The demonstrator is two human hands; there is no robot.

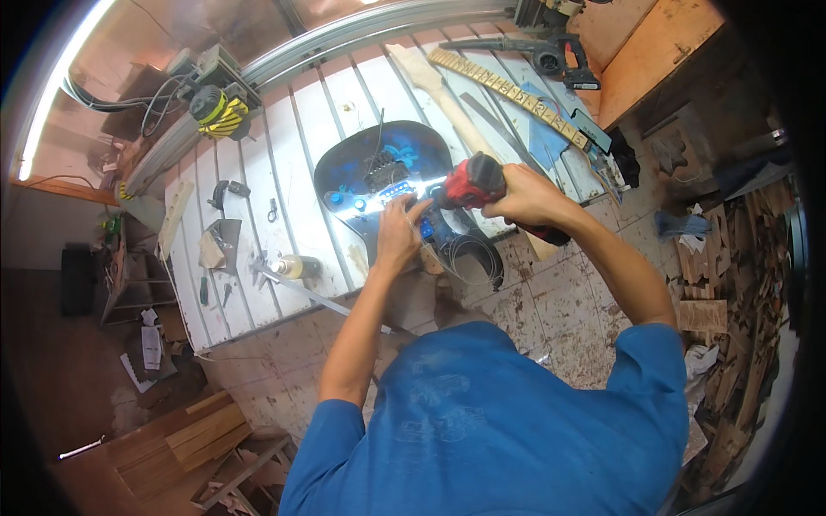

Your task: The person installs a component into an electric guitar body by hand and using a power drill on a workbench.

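Observation:
A dark blue-black electric guitar body [340, 168] lies on the white slatted bench. My right hand [529, 196] is wrapped round the grip of a red and black cordless drill [473, 182], whose nose points left over the body. A bright light shines across the guitar from the drill's front. My left hand [397, 230] rests on the body by the blue pickup [396, 190], its fingertips drawn together near the drill's nose; what they hold, if anything, is hidden. Beyond the pickup sits the dark bridge [387, 174]. Blue knobs [335, 198] are at the left, and thin wire [490, 267] loops over the near edge.
Behind the guitar lie a pale wooden neck-shaped piece [447, 103], a yellow marked strip [508, 90] and a black blower-like tool [551, 60]. A small bottle [292, 267] and a metal straightedge [314, 297] are at the near left. Scrap wood [731, 378] is heaped at the right.

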